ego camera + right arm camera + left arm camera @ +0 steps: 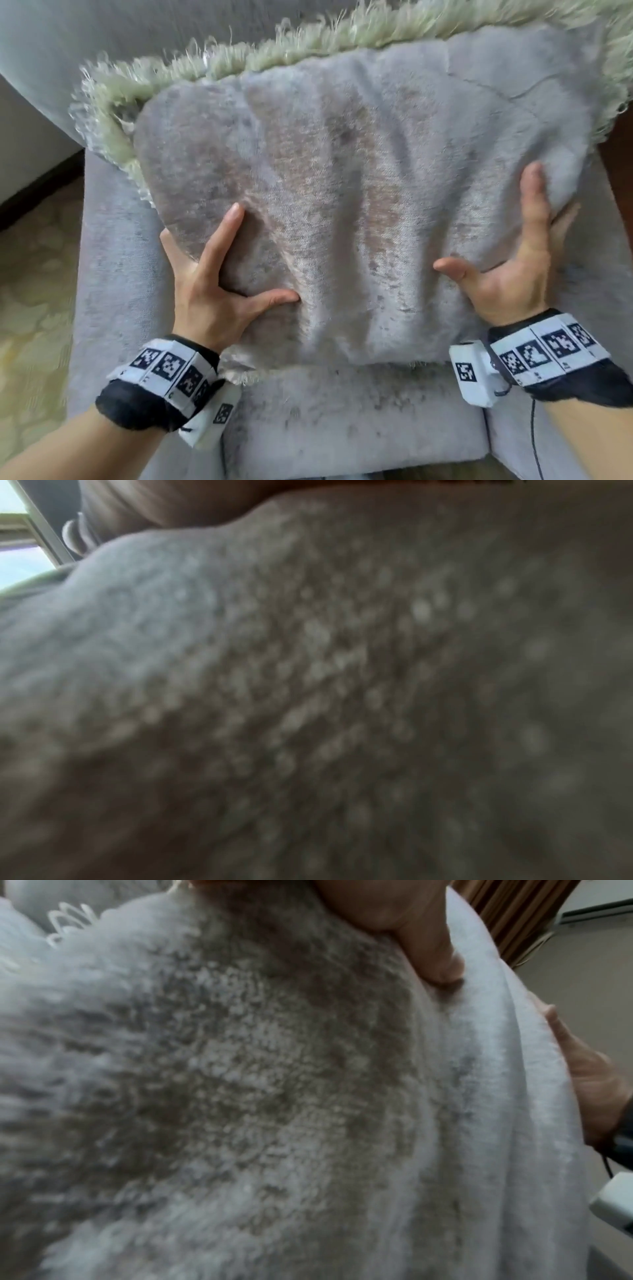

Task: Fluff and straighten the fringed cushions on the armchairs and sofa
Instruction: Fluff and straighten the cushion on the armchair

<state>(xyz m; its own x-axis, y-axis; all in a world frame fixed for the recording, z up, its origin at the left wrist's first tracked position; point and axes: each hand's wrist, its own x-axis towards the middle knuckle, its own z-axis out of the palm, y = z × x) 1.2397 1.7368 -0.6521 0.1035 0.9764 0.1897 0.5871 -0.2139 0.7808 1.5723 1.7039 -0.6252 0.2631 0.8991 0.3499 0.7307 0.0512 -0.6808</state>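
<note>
The cushion [359,192] stands on the armchair seat [342,411] against the backrest [102,34]. The left hand [205,291] grips its lower corner, thumb and forefinger dug in. The right hand [507,274] presses its side with straight fingers, some probably hidden behind. Uneven squeezing could leave it lopsided.

Grey armchair [113,274] carrying one cushion [342,171]

The grey plush cushion stands on the seat [342,411], its lower edge touching the seat fabric and its pale green fringe [239,58] up against the backrest [102,31]. The armchair itself stands on a yellowish patterned carpet [34,291].
</note>
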